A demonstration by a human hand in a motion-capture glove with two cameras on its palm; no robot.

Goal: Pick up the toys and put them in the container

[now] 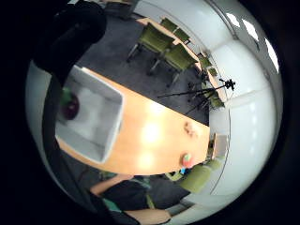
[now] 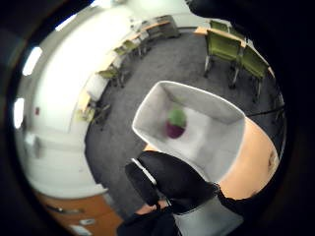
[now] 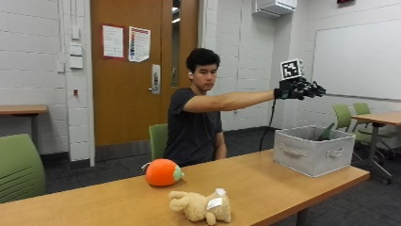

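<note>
My gloved right hand (image 3: 300, 88) is stretched out high above the grey fabric container (image 3: 310, 153), fingers spread and holding nothing. A green and purple toy (image 2: 175, 123) shows inside the container (image 2: 216, 142), against its white lining; a green part (image 3: 326, 132) pokes above the rim. It also appears in the little finger side view as a dark round toy (image 1: 70, 107) in the container (image 1: 101, 136). An orange round plush (image 3: 163, 172) and a beige teddy (image 3: 200, 206) lie on the wooden table (image 3: 263, 183), well away from the container.
The container stands near the table's end. The person sits behind the table, bare arm low. Green chairs (image 3: 19, 169) and another table (image 3: 376, 117) stand around. A tripod (image 1: 206, 93) stands on the carpet beyond the table.
</note>
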